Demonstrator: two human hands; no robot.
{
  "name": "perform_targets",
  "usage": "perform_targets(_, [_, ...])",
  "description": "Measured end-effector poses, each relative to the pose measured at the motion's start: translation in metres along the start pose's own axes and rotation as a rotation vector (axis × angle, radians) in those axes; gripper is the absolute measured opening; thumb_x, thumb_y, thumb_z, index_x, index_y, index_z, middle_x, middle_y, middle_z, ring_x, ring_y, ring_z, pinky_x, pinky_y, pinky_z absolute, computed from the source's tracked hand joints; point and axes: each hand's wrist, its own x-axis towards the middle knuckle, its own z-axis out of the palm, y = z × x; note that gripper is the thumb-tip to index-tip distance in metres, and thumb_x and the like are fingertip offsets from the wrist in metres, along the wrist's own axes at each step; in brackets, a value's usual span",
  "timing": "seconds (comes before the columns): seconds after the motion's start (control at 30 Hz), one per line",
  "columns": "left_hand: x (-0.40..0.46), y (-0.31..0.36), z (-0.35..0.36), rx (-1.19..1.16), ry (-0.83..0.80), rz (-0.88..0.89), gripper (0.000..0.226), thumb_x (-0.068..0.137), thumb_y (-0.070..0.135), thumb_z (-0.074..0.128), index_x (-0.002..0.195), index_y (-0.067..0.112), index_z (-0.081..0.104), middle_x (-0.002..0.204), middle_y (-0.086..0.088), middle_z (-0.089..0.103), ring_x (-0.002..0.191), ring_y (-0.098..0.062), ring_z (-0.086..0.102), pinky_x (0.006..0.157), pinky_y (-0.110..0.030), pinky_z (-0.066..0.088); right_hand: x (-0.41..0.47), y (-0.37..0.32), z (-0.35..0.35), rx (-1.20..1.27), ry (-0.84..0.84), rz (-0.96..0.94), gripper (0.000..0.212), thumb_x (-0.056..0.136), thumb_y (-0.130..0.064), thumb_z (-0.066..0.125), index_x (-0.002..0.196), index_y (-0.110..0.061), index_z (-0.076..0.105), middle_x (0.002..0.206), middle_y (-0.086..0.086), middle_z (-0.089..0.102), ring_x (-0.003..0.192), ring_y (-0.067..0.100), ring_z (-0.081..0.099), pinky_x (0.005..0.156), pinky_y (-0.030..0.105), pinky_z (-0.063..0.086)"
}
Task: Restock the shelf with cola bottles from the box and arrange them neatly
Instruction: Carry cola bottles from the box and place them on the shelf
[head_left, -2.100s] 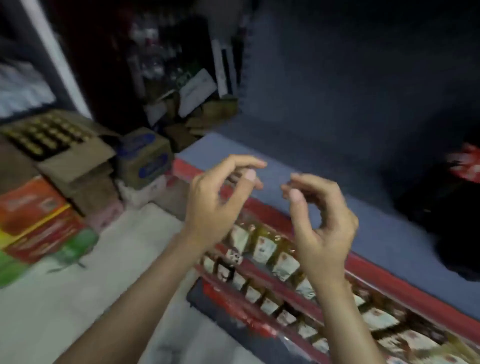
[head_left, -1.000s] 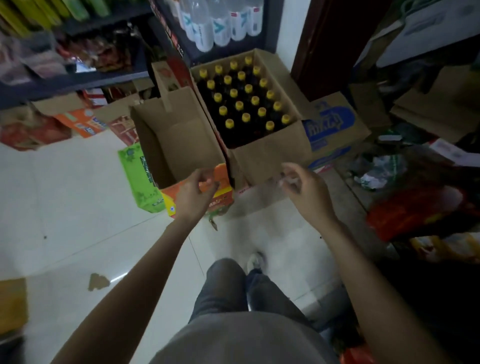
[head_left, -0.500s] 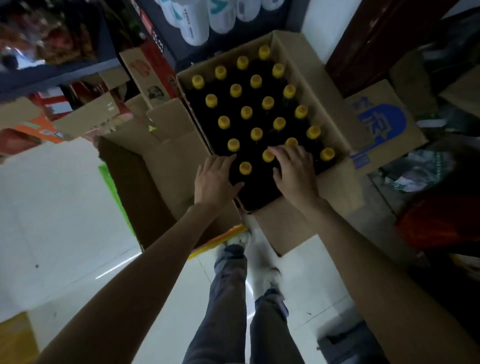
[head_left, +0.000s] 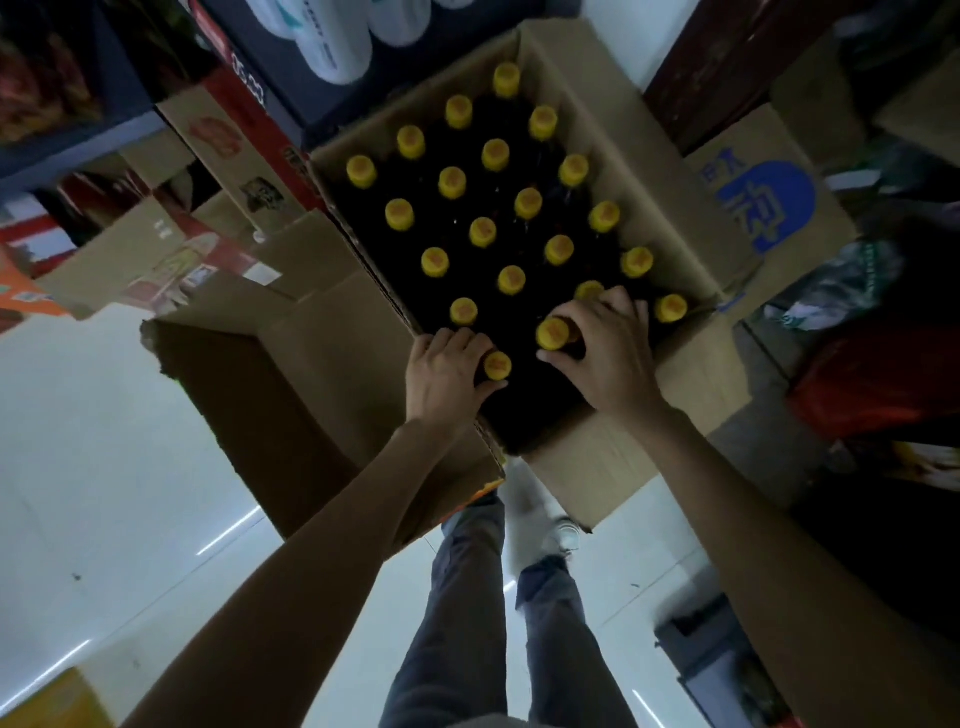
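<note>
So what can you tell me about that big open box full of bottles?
The box is plain brown cardboard, open at the top, flaps folded out. It stands on the floor among other cartons. Inside, dark bottles with yellow caps stand upright in rows; the near corner is empty. The left hand and right hand each grip a bottle at the near end.

A small shop or its stockroom. An open cardboard box (head_left: 649, 171) on the pale tiled floor (head_left: 104, 441) holds rows of dark bottles (head_left: 483, 232) with yellow caps. More cartons (head_left: 769, 197) crowd around it, and a dark shelf (head_left: 270, 67) at the top edge carries large white-labelled bottles (head_left: 332, 47).
</note>
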Motion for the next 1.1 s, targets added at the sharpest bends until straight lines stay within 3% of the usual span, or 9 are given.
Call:
perform_targets(0.13, [-0.007,0.007,-0.027,-0.334,0.117,-0.025,0.039,0.076,0.049,0.067,0.094,0.015,0.062,0.094,0.000,0.062,0.087,-0.017,0.054,0.070,-0.027,0.043,-0.023,-0.028,-0.052,0.333,0.176,0.223,0.039,0.075,-0.042,0.068,0.098,-0.011,0.064,0.095,-0.006,0.058,0.098,0.014,0.039,0.081,0.026,0.032])
perform_targets(0.23, [-0.015,0.027,-0.071,-0.650,0.173,0.030,0.032,0.077,0.038,0.069,0.101,0.019,0.059,0.106,0.012,0.057,0.101,-0.007,0.055,0.081,-0.023,0.046,-0.044,-0.051,-0.094,0.576,0.264,0.296,0.030,0.076,-0.037,0.069,0.100,-0.022,0.059,0.115,-0.007,0.053,0.114,0.015,0.046,0.096,0.018,0.035])
perform_targets(0.37, [-0.029,0.073,-0.137,-0.961,0.142,0.179,0.032,0.083,0.028,0.066,0.109,0.039,0.052,0.117,0.021,0.060,0.121,-0.011,0.056,0.096,-0.020,0.043,-0.076,-0.078,-0.140,1.044,0.403,0.303,0.030,0.082,-0.030,0.072,0.105,-0.039,0.053,0.127,-0.001,0.060,0.124,0.016,0.053,0.099,0.039,0.044])
perform_targets(0.47, [-0.032,0.103,-0.169,-0.988,0.164,0.290,0.027,0.091,0.037,0.057,0.116,0.045,0.049,0.117,0.015,0.061,0.110,-0.003,0.058,0.089,-0.015,0.044,-0.105,-0.090,-0.166,1.063,0.547,0.340,0.026,0.085,-0.035,0.069,0.103,-0.040,0.051,0.116,-0.001,0.066,0.111,0.021,0.060,0.091,0.036,0.048])
perform_targets(0.53, [-0.036,0.122,-0.179,-1.011,0.119,0.315,0.024,0.092,0.029,0.053,0.115,0.027,0.053,0.111,0.025,0.060,0.104,0.004,0.057,0.087,-0.012,0.042,-0.131,-0.094,-0.179,1.029,0.637,0.404,0.025,0.085,-0.039,0.069,0.102,-0.035,0.052,0.112,0.005,0.067,0.105,0.026,0.062,0.088,0.034,0.049])
perform_targets(0.6, [-0.047,0.143,-0.183,-1.038,0.049,0.365,0.026,0.092,0.027,0.049,0.113,0.011,0.052,0.108,0.025,0.060,0.105,-0.002,0.058,0.090,-0.018,0.044,-0.165,-0.096,-0.187,0.957,0.713,0.450,0.025,0.084,-0.030,0.070,0.099,-0.030,0.051,0.105,-0.010,0.068,0.097,0.009,0.064,0.082,0.020,0.047])
perform_targets(0.77, [-0.104,0.204,-0.172,-1.007,-0.098,0.508,0.021,0.096,0.040,0.044,0.113,0.030,0.049,0.108,0.030,0.058,0.105,0.006,0.055,0.092,-0.013,0.039,-0.274,-0.103,-0.199,0.826,0.833,0.561,0.023,0.081,-0.035,0.064,0.100,-0.029,0.052,0.100,-0.015,0.067,0.093,0.006,0.061,0.082,0.017,0.045])
perform_targets(0.97, [-0.224,0.276,-0.142,-1.015,-0.248,0.665,0.027,0.095,0.046,0.045,0.109,0.025,0.052,0.105,0.038,0.056,0.101,0.016,0.052,0.088,-0.006,0.037,-0.445,-0.118,-0.200,0.677,0.935,0.724,0.016,0.086,-0.040,0.060,0.099,-0.044,0.052,0.096,-0.019,0.065,0.094,0.006,0.061,0.084,0.022,0.046])
perform_targets(1.1, [-0.313,0.324,-0.119,-1.051,-0.371,0.730,0.038,0.093,0.055,0.043,0.106,0.021,0.051,0.102,0.031,0.061,0.100,0.007,0.057,0.089,-0.016,0.041,-0.560,-0.137,-0.201,0.626,1.012,0.806,0.013,0.092,-0.031,0.054,0.102,-0.034,0.048,0.091,-0.030,0.059,0.086,-0.007,0.054,0.080,0.011,0.040])
